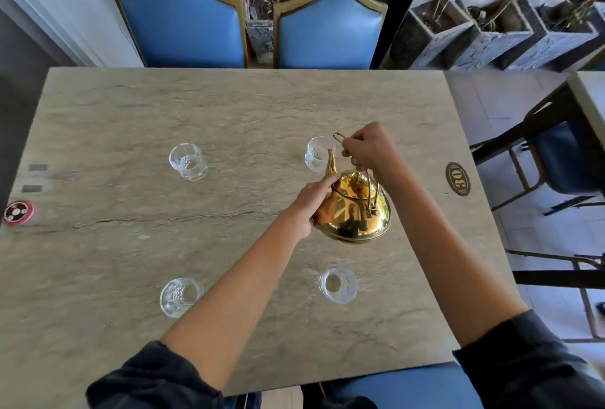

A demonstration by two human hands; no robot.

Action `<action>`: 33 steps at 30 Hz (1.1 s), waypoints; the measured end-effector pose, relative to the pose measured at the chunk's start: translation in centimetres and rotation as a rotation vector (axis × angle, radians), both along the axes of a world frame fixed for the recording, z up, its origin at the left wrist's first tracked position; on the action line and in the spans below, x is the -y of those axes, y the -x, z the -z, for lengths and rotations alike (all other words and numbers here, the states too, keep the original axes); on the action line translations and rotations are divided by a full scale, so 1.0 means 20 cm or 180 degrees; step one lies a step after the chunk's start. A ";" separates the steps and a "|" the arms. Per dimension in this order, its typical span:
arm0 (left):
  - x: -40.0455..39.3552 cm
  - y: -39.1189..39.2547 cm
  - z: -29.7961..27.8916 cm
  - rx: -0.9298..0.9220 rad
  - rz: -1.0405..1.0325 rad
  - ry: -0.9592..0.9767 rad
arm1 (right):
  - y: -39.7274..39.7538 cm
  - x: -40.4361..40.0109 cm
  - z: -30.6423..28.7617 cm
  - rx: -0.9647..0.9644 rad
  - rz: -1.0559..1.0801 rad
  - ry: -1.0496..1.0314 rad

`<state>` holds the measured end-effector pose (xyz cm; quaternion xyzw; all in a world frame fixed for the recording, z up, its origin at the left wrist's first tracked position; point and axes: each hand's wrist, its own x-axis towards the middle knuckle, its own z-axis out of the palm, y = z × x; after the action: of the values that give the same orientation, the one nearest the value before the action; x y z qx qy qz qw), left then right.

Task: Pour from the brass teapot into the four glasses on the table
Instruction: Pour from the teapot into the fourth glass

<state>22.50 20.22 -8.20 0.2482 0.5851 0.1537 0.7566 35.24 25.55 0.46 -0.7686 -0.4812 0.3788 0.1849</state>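
Head view: right hand (366, 150) fingers grip the shiny round brass teapot's (355, 210) wire handle, left hand (311, 204) steadying its side, spout over the far-right clear glass (317, 154); fill levels unclear.

Both hands (365, 148) (311, 204) forward, fingers (352, 155) curled.

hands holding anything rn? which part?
Both hold the brass teapot. The right hand grips the wire handle at its top; the left hand is pressed against the side of the body, near the base of the spout.
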 end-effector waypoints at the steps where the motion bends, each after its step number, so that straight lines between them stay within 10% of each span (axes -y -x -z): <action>1: 0.00 -0.01 0.01 0.0002 0.0007 0.0063 | 0.00 -0.01 0.01 0.0020 0.0009 0.0028; 33: 0.02 -0.05 -0.03 0.0134 0.0078 0.0226 | 0.01 -0.05 -0.06 0.0391 -0.0244 0.0260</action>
<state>23.57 19.84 -7.63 0.2250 0.5711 0.1288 0.7788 35.03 26.60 1.61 -0.7783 -0.5048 0.3570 0.1090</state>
